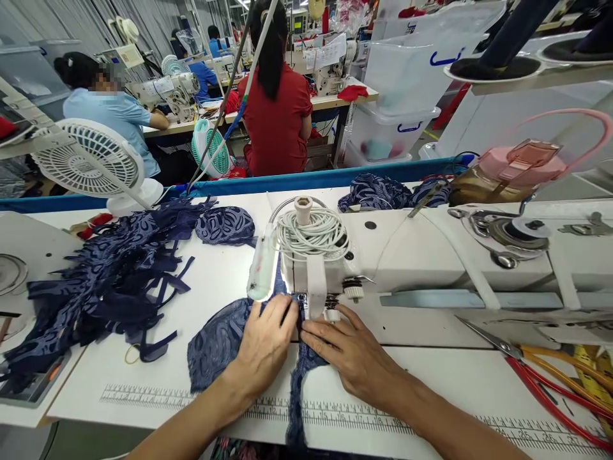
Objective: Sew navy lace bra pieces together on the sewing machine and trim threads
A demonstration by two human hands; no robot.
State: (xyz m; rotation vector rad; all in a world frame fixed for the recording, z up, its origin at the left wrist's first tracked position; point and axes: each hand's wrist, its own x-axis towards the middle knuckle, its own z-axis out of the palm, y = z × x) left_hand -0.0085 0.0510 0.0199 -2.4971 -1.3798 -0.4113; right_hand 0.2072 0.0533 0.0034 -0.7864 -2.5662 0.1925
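A navy lace cup piece (220, 345) lies on the sewing table left of the needle area. My left hand (268, 338) rests flat on its right part, fingers stretched toward the presser foot. From the other side my right hand (352, 354) has its fingertips on a navy lace strip (297, 396), just in front of the foot; its thumb is hidden. That strip runs down over the table's front edge. Above the fingers stands the white sewing machine head (316, 287), with a coil of pale cord (313, 233) on top. The needle itself cannot be made out.
Left lies a heap of navy lace pieces (119, 275), with another cup (225, 225) beside it. Red-handled scissors (527, 370) lie at right. A pink-lidded bottle (517, 166) and a white fan (89, 156) stand behind. Several people sit at machines beyond.
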